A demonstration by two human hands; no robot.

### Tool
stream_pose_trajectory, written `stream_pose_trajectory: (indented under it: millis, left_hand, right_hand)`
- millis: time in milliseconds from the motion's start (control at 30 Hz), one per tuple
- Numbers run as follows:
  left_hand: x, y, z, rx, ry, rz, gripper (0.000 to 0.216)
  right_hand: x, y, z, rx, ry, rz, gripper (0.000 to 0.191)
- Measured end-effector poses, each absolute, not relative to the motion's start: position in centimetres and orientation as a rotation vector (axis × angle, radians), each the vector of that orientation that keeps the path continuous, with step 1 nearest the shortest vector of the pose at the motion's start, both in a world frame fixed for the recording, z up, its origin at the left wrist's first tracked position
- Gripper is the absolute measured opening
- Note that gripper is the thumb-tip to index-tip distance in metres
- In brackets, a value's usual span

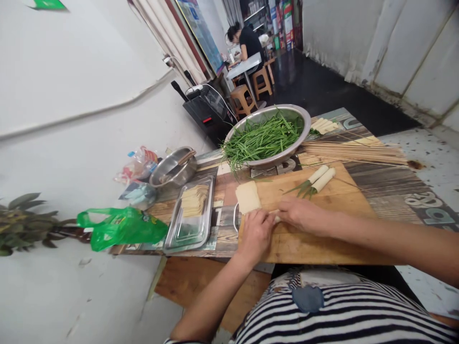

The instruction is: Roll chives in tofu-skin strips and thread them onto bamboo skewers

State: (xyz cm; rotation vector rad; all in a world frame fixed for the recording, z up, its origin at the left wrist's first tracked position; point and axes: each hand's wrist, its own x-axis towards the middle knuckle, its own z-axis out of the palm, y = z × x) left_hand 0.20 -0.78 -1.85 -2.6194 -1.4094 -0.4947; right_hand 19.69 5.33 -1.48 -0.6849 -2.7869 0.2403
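Note:
On the wooden cutting board (351, 200), my left hand (255, 234) and my right hand (301, 216) are close together with curled fingers. A pale tofu-skin roll (276, 218) shows between them, mostly covered by the fingers of both. Just beyond my left fingers lies a flat pale tofu-skin sheet (248, 197), perhaps several stacked. Two finished-looking tofu-skin rolls (322, 180) with green chive ends rest beyond my right hand. Behind the board, a large metal basin (304, 125) is heaped with long green chives (267, 138).
Left of the board, a metal tray (206, 239) holds stacked tofu-skin sheets (193, 199). Beyond are a steel bowl (190, 167) and a green plastic bag (125, 229). Thin wooden skewers (355, 152) and more rolls (324, 125) lie at the right. A person (249, 45) sits far back.

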Motion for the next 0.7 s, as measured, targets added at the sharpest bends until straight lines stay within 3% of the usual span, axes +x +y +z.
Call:
stream_pose_trajectory:
  millis: [167,400,700]
  left_hand:
    - [0.1,-0.6,-2.9,-2.638,-1.245,-0.653,0.02]
    - [0.2,1.1,-1.7,-2.797,-1.278,-0.674,0.023]
    - [0.5,1.0,-2.9,-2.632,-1.227,-0.627,0.024]
  right_hand:
    - [19.6,6.3,-1.9,-0.752,-2.79,0.32,0.033]
    - [20.2,5.6,-2.1,-0.58,-2.724,0.066,0.03]
    - [19.5,7.9,-0.3,-0.637,-2.819,0.506,0.036]
